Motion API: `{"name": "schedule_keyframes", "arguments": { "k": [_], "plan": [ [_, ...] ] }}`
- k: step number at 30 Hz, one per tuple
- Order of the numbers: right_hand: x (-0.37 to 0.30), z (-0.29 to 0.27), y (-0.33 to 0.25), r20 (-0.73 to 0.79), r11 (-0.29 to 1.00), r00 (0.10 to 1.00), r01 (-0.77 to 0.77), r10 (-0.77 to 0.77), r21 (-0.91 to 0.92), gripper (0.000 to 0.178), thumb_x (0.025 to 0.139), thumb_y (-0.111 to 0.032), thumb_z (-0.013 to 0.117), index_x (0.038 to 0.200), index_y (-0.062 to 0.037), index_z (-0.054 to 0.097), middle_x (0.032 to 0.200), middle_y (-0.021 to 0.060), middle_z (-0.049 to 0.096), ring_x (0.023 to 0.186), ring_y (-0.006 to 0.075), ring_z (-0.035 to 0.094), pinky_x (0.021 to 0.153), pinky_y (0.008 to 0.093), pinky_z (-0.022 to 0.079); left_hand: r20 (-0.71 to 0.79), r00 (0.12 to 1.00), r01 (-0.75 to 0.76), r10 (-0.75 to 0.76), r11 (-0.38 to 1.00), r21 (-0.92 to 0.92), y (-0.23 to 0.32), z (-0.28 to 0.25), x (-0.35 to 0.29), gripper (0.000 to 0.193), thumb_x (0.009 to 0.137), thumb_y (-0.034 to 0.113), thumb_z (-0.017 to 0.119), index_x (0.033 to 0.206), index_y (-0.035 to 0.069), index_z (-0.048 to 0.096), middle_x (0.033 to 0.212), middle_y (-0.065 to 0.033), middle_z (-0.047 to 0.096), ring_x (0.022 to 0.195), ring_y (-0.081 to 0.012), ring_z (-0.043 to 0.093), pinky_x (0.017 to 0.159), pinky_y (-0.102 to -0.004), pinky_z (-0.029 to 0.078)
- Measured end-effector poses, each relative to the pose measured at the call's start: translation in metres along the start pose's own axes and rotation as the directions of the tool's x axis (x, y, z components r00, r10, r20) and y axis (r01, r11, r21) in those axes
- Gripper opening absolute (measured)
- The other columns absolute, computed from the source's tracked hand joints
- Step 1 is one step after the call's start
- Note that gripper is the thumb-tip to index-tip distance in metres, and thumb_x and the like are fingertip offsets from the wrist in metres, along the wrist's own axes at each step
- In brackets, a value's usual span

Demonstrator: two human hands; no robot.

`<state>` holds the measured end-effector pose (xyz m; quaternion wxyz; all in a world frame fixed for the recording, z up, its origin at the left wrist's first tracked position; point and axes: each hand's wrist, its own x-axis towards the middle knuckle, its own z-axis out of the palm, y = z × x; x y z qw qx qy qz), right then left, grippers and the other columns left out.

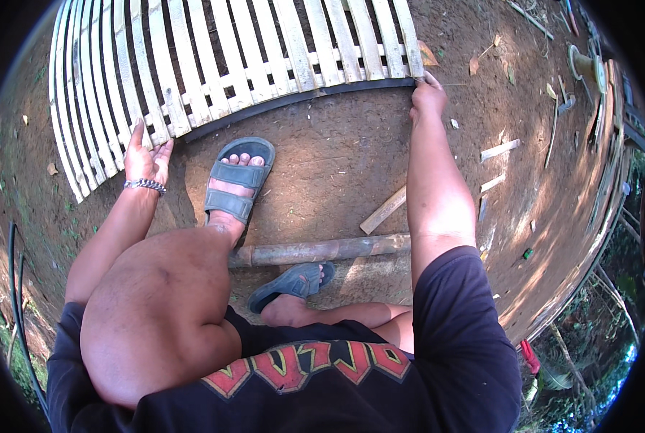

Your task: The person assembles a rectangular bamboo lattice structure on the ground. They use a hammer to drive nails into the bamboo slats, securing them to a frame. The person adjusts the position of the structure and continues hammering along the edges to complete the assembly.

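A panel of pale bamboo slats (pixel 214 65) lies on the dirt ahead of me, edged along its near side by a dark strip (pixel 301 99). My left hand (pixel 146 155) rests on the panel's near left edge, fingers stretched up over the slats; a metal bracelet circles that wrist. At the panel's near right corner my right hand (pixel 428 94) grips the end of the dark strip and the last slat. My left foot in a grey sandal (pixel 237 180) is planted just below the strip.
A thick bamboo pole (pixel 322 250) lies across the ground by my feet, with my other sandalled foot (pixel 293 283) beside it. Short bamboo offcuts (pixel 384 210) and scraps (pixel 500 149) litter the dirt at right. A woven fence (pixel 604 209) curves along the right edge.
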<state>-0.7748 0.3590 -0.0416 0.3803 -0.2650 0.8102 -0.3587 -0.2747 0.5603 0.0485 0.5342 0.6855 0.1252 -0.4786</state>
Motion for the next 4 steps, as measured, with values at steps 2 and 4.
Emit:
{"name": "schedule_keyframes", "arguments": {
  "k": [2,4],
  "plan": [
    [0.0065,-0.0061,0.005,-0.005,1.0,1.0,0.0,0.0,0.004,0.032,0.099,-0.001,0.064,0.13,-0.0038,0.069,0.113,0.0087,0.074,0.093,0.0166,0.07,0.076,0.0286,0.055,-0.009,1.0,0.019,-0.019,1.0,0.0,0.0007,0.0042,0.0002,0.083,0.093,0.037,0.078,0.153,0.004,0.032,0.15,-0.0276,0.04,0.138,-0.0378,0.044,0.115,-0.0474,0.044],
    [0.0036,-0.0018,-0.0003,0.021,0.997,0.997,-0.075,0.074,0.029,0.035,0.099,-0.002,0.065,0.133,-0.0073,0.069,0.116,0.0092,0.074,0.093,0.0187,0.07,0.084,0.0322,0.055,-0.026,0.999,0.022,-0.022,1.0,-0.003,0.0015,0.002,-0.0002,0.08,0.093,0.037,0.078,0.152,0.004,0.034,0.148,-0.0266,0.042,0.137,-0.0374,0.046,0.115,-0.0471,0.045]
  ]
}}
